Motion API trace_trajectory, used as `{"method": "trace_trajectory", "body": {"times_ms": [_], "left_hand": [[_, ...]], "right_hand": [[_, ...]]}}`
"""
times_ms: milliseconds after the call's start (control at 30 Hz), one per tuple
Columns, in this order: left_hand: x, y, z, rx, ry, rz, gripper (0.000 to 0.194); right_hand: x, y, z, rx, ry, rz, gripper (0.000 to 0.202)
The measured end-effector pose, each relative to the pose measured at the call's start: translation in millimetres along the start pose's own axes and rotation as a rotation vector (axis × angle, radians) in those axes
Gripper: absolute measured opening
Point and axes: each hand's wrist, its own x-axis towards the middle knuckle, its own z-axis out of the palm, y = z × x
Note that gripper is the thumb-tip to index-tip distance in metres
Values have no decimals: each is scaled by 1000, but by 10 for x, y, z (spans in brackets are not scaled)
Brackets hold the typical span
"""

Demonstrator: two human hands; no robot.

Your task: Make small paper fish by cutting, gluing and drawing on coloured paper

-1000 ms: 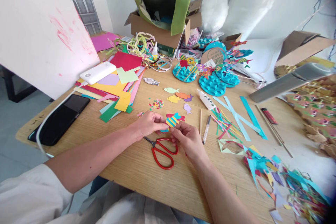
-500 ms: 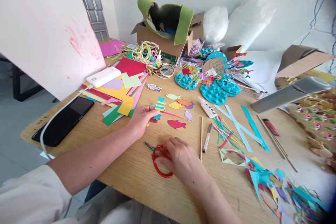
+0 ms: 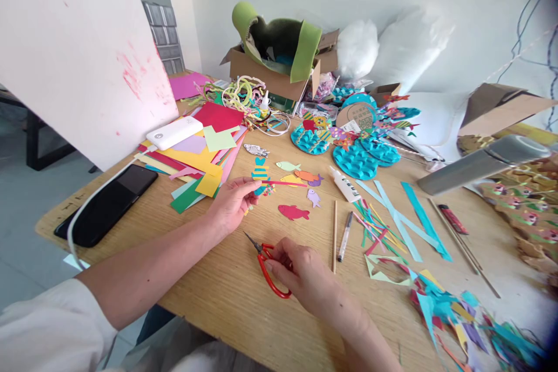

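Left hand: the left hand (image 3: 233, 204) pinches the striped paper fish (image 3: 260, 171) between thumb and fingers, lifted just above the wooden table (image 3: 226, 296), with a thin red paper strip (image 3: 283, 183) running off to the right from the same grip.

Right hand: the right hand (image 3: 305, 279) curls onto the red scissors (image 3: 270, 267), fingers on the handle loops, blades pointing up-left and lying on the table.

Striped fish: blue and yellow bands, tail up, held near the stack of coloured paper (image 3: 196, 163).

Nearby: a red paper fish (image 3: 293, 212) lies flat between the two hands; small paper fishes (image 3: 300, 174) sit just beyond it.

To the right: a wooden stick (image 3: 334, 235) and a marker pen (image 3: 344, 236) lie side by side, close to the right hand.

Far left: a black phone (image 3: 107, 203) near the table edge, a white power bank (image 3: 174, 132) on the paper stack.
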Motion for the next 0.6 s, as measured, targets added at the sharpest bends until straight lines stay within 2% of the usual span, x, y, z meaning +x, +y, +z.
{"method": "trace_trajectory", "body": {"times_ms": [133,233,367,467,600], "left_hand": [[-6,5,4,-20,2,-22,17],[-14,-13,3,-34,-8,-41,15],[-43,-41,7,-47,-29,-79,13],[-79,-50,15,-38,-55,-117,13],[-118,-54,25,-22,-60,-152,12]], "right_hand": [[41,38,-12,370,-38,33,19],[66,23,-21,496,51,3,23],[79,3,-20,361,246,-36,26],[89,6,8,216,303,-48,26],[118,40,42,137,351,-13,25]]}}
